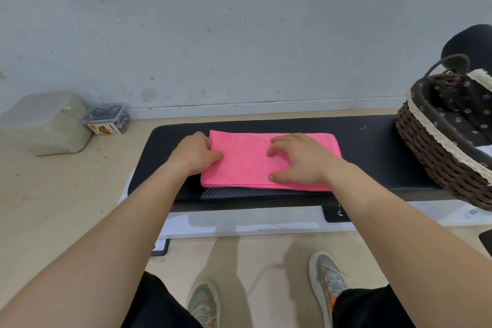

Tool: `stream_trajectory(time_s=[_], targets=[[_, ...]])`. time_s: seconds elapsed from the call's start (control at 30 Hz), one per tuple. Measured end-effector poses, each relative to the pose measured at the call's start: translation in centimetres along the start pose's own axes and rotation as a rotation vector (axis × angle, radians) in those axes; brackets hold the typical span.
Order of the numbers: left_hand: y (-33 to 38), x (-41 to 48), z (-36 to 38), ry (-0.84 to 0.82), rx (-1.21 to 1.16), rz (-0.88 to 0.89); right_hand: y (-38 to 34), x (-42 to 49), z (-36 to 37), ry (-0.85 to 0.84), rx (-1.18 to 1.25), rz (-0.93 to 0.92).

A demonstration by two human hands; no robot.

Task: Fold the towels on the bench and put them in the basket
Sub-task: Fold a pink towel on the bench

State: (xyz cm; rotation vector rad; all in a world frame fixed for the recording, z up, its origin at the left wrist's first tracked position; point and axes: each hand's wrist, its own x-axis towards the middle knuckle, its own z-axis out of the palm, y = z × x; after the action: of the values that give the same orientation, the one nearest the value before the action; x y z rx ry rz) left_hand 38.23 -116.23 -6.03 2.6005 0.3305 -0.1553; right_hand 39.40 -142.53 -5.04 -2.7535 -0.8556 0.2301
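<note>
A pink towel, folded into a flat rectangle, lies in the middle of the black bench; its number of layers is hard to make out. The person's left hand grips the towel's left edge, thumb on top, fingers curled at the edge with their tips hidden. The right hand rests on the towel's right half, fingers spread, holding nothing. The wicker basket stands at the bench's right end, cut off by the frame. On the floor to the left sit a cloudy storage tub and a small clear box, contents unclear.
</note>
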Motion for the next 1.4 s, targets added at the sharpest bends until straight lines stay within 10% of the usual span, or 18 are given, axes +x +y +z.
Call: stream_trajectory(time_s=[0.93,1.4], targets=[[2.2,-2.7,-4.8,0.317,-0.879,0.131,-6.5,5.3,3.5,-0.006,0.051,-0.092],[8.3,-1.8,0.4,0.199,-0.389,0.257,2.2,-1.9,0.4,0.153,0.158,0.138]])
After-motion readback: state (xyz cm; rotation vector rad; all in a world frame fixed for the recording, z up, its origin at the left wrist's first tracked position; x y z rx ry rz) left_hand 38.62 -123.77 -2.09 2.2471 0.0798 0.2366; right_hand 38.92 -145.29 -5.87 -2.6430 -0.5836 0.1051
